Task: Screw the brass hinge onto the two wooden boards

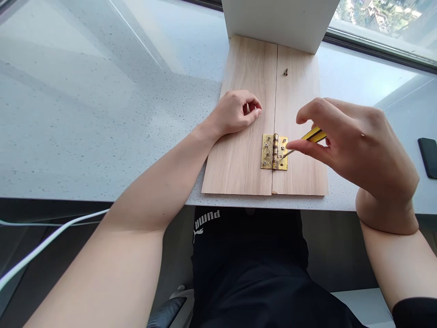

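My right hand is closed around a screwdriver with a yellow-and-black handle. The screwdriver's thin shaft slants down to the left, its tip over the brass hinge beside the knuckle. This hinge straddles the seam between a left wooden board and a right wooden board. Screw heads show on its left leaf; details on the right leaf are too small to tell. My left hand rests on the left board, fingers curled and thumb meeting forefinger; whatever they may hold is hidden.
A small screw lies on the right board's far part. Behind the boards stands a white box-like object. A dark phone-like object is at the right of the speckled countertop. A white cable hangs at lower left.
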`<move>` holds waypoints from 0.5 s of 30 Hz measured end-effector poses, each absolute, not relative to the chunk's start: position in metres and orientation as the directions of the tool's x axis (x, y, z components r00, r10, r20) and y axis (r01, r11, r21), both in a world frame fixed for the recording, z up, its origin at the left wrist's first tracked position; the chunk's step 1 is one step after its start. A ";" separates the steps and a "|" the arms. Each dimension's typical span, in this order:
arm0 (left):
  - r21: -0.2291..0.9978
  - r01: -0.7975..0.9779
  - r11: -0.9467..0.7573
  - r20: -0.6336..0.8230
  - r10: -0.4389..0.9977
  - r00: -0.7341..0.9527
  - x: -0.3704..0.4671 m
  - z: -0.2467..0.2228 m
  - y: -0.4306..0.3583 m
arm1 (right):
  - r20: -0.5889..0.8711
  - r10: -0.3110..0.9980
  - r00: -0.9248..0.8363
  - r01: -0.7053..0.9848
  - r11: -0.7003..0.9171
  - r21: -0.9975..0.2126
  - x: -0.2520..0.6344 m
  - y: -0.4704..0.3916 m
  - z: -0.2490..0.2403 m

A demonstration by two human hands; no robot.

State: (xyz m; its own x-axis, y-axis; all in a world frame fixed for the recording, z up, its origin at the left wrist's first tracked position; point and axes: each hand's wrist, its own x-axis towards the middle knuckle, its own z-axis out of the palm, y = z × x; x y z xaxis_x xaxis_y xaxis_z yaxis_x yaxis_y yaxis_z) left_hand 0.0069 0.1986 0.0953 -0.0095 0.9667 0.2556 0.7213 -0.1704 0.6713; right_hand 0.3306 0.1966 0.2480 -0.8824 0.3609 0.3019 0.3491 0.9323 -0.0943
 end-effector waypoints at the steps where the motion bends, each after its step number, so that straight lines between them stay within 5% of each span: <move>1: 0.673 0.719 -0.172 0.256 0.967 -0.009 0.007 0.095 0.199 | 0.312 0.357 -0.881 0.344 0.934 -0.097 0.330 0.197 0.247; 8: 0.664 0.728 -0.169 0.252 0.968 -0.005 0.007 0.097 0.198 | 0.223 0.333 -0.916 0.279 0.930 -0.239 0.323 0.188 0.256; 15: 0.652 0.738 -0.175 0.256 0.967 0.003 0.008 0.097 0.198 | 0.319 0.341 -0.884 0.325 0.940 -0.104 0.326 0.200 0.248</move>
